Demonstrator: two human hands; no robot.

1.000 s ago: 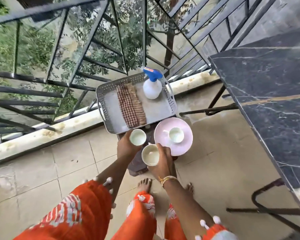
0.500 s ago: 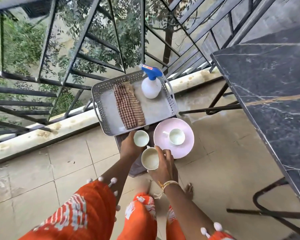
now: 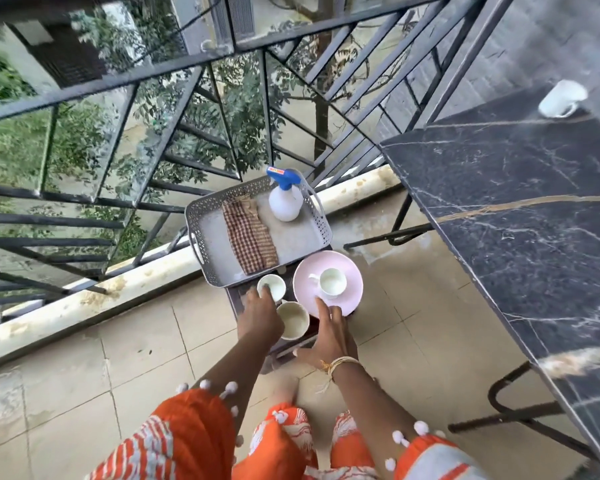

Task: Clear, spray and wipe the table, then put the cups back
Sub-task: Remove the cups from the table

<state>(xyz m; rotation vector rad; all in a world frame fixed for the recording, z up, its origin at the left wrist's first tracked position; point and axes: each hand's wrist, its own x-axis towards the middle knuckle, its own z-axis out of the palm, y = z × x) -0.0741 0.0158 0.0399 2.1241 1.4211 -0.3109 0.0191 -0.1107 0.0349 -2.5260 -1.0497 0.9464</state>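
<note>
A small white cup (image 3: 273, 286) and a beige cup (image 3: 293, 320) stand on a dark stool (image 3: 235, 300) in front of me. My left hand (image 3: 260, 315) reaches to the small cup, its fingertips touching the near rim. To the right of the beige cup and apart from it, my right hand (image 3: 333, 336) is spread, with one finger on the edge of a pink plate (image 3: 350, 271). A white handled cup (image 3: 332, 281) sits on that plate. Another white cup (image 3: 561, 98) stands at the far end of the black marble table (image 3: 516, 220).
A grey perforated tray (image 3: 195, 216) behind the cups holds a checked cloth (image 3: 248, 237) and a white spray bottle with a blue trigger (image 3: 284, 202). A metal railing (image 3: 201, 74) and a low kerb run along the left. Table legs stand on the tiled floor at right.
Both cups went down onto the stool. My right hand let go of the beige cup and shifted right to the pink plate. My left hand loosened on the small cup.
</note>
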